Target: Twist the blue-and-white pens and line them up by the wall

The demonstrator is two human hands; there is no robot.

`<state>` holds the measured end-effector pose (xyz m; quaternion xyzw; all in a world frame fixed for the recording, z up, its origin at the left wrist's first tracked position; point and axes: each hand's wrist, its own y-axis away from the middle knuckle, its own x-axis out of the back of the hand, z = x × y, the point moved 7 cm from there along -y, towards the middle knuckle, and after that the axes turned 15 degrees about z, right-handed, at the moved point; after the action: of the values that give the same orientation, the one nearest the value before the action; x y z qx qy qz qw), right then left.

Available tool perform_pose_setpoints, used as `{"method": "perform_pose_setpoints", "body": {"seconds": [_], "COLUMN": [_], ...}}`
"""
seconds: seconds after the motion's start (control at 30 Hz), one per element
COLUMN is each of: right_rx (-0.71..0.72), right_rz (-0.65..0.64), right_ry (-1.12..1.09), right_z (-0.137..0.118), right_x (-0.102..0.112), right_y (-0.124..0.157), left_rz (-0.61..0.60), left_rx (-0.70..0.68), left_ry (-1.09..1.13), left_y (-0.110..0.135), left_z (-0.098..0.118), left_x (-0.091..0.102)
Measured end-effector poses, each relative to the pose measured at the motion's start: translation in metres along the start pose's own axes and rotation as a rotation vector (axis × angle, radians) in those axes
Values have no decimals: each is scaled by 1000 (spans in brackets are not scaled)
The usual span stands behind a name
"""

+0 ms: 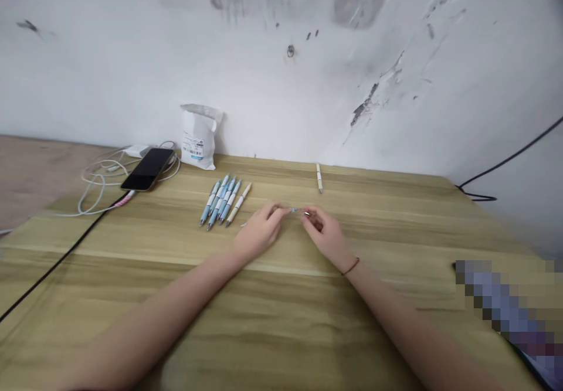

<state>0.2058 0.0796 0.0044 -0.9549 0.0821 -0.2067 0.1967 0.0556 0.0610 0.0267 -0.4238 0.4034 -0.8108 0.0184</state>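
Note:
My left hand (259,230) is closed around a light-blue pen (294,210), mostly hidden by the fingers, with its end poking out toward my right hand. A small silver piece (307,213), which looks like a pen tip, is pinched in my right hand (326,235), a short way from that end. Whether a thin part joins the two is too small to tell. Left of my left hand lies a group of several light-blue and white pens (220,203), with a cream pen (238,204) at its right side. Another cream pen (319,179) lies alone beyond my hands.
A white packet (199,136) with a label stands against the stained wall (264,86). Left of it are a black phone (148,169) and tangled white cables (103,174). A black cable (65,256) crosses the wooden table (281,332). A blurred-out object (510,315) lies at right.

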Motion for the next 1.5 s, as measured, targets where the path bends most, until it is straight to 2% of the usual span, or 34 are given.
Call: {"method": "perform_pose_setpoints", "body": {"seconds": [0.13,0.3,0.47,0.8,1.17,1.5], "right_rx": [-64,-127,-117,-134,-64,6], "right_rz": [36,65,90,62,-12,-20], "right_ry": [-58,-119,-121,-158,-124,-41], "right_z": [5,8,10,6,1,-1], "right_x": [2,3,4,3,-2,-2], "right_y": [-2,-2,-2,0,2,3], "left_rz": [9,7,-17,-45,-36,-30], "left_rx": [57,52,88,82,16,-19], "left_ry": [17,-31,-127,-166,-152,-166], "left_y": [0,-2,-3,-3,-3,-2], "left_z": [-5,-4,-4,-5,-2,0], "left_x": [0,2,4,1,0,1]}}
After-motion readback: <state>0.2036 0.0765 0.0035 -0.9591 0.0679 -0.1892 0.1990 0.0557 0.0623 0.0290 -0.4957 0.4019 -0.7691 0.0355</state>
